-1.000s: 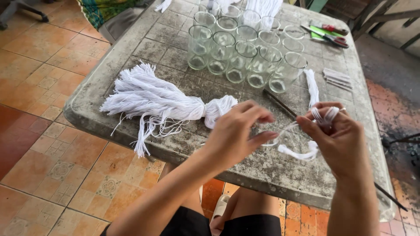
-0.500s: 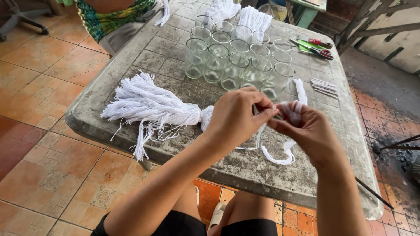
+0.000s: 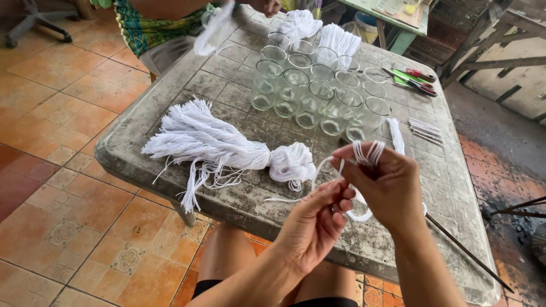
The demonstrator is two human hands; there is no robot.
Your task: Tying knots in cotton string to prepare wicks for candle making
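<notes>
My right hand (image 3: 385, 185) is closed with white string (image 3: 367, 152) wound in loops around its fingers, over the near edge of the table (image 3: 239, 91). Just below it, my left hand (image 3: 318, 219) pinches a loose strand of the same string (image 3: 316, 176), which trails off toward the left. A thick tied bundle of white string (image 3: 213, 141) lies on the table to the left of both hands, its fringed end pointing away to the left.
Several clear glass cups (image 3: 318, 91) stand clustered at mid-table, with white string bundles (image 3: 318, 31) behind them. Scissors (image 3: 418, 79) and short white sticks (image 3: 425, 129) lie at the right. A thin dark rod (image 3: 466, 250) crosses the near right corner. Another person (image 3: 165, 23) sits at the far left.
My left hand has dropped from beside my right hand's fingers to below them, drawing a strand down. My right hand has risen slightly with the loops showing on top.
</notes>
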